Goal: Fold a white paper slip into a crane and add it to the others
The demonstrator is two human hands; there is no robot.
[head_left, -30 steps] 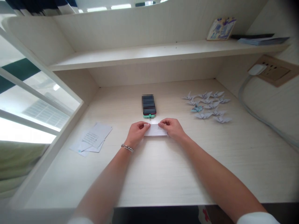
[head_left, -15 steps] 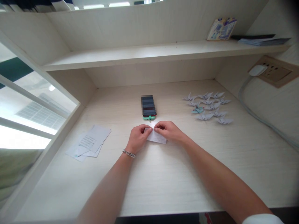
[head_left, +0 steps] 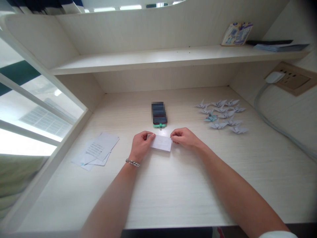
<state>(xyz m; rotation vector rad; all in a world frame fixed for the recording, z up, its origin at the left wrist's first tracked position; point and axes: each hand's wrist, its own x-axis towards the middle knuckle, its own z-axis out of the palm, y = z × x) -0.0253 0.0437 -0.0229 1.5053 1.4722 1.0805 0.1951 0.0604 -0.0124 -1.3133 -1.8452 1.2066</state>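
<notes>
A small white sheet of paper point(head_left: 161, 143), seemingly folded, is held just above the desk between my two hands. My left hand point(head_left: 142, 143) pinches its left end, thumb on top. At the upper right corner, the fingertips of my right hand point(head_left: 184, 137) are pinched closed on the paper. Beyond the paper lies a phone point(head_left: 159, 113) with a green piece at its near end. To the right rest several folded paper cranes point(head_left: 226, 114), mostly white, with one bluish crane point(head_left: 210, 118) among them.
Loose paper sheets point(head_left: 100, 148), one with writing, overlap at the left. A shelf point(head_left: 148, 62) spans the back, with a small printed box point(head_left: 237, 34) and a stack of papers point(head_left: 281, 47) on it. A cable point(head_left: 260, 109) runs from the wall socket point(head_left: 294, 78) at the right.
My hands have moved apart, the left going left and the right going slightly right. More of the paper's face now shows between them. The view has shifted slightly.
</notes>
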